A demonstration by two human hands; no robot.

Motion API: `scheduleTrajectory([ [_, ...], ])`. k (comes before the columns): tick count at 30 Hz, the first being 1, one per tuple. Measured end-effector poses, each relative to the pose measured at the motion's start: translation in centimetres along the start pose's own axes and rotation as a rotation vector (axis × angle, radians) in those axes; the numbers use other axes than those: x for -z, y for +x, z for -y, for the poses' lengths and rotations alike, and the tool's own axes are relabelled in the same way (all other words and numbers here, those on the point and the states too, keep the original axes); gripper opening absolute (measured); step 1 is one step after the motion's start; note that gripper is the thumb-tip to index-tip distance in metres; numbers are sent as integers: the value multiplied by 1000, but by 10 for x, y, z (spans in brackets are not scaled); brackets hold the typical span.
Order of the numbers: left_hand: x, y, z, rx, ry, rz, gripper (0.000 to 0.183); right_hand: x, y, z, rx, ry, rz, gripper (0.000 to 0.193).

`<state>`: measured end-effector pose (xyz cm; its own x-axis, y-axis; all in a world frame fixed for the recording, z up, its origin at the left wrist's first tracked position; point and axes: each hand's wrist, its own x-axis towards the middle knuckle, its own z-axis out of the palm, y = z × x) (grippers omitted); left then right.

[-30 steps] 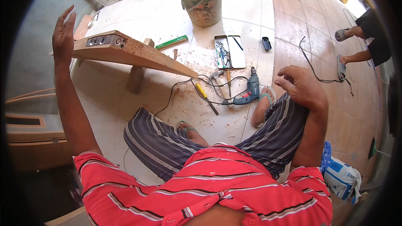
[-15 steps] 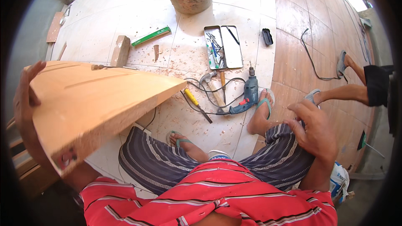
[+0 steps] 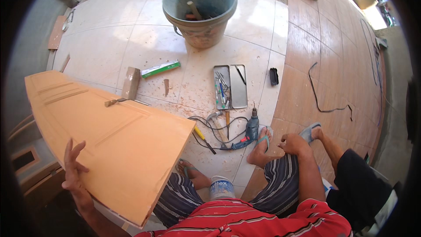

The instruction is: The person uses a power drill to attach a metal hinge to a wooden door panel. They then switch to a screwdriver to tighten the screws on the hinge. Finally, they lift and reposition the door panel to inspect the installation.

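A pale wooden panel door (image 3: 131, 149) slants from the far left toward my lap. My left hand (image 3: 75, 171) is at its left edge, fingers spread and lifted from the face, gripping nothing. On the door lies a wooden-handled tool (image 3: 115, 102); a narrow metal strip shows past it. My right hand (image 3: 294, 144) rests on my right knee with its fingers curled in, and nothing shows in it. In front of my feet lie a corded drill (image 3: 251, 131), a hammer (image 3: 217, 125), a wooden-handled chisel (image 3: 227, 118) and a yellow-handled chisel (image 3: 201, 136).
Beyond the tools are an open metal tin (image 3: 239, 92) of bits, a green-and-white box (image 3: 161, 69), a wood block (image 3: 130, 83) and a large bucket (image 3: 201, 26). A black case (image 3: 273, 77) and a cable (image 3: 322, 101) lie at right. Another person's foot (image 3: 313, 132) is beside me.
The door has tipped so its broad face shows more. My left hand has shifted along its left edge. My right hand has lowered onto my knee. The other person has come closer.
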<state>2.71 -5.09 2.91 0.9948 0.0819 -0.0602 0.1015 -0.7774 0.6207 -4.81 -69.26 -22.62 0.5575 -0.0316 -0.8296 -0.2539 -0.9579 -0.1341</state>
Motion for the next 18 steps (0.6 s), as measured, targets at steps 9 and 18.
scheduleTrajectory([
  [9, 8, 14, -30, -129, 165, -190, 66, 6, -6, 35, 97, 391, -352, 39],
  [18, 15, 26, -51, -15, 149, -143, 33, 153, -210, 134, 124, 295, -335, 28],
])
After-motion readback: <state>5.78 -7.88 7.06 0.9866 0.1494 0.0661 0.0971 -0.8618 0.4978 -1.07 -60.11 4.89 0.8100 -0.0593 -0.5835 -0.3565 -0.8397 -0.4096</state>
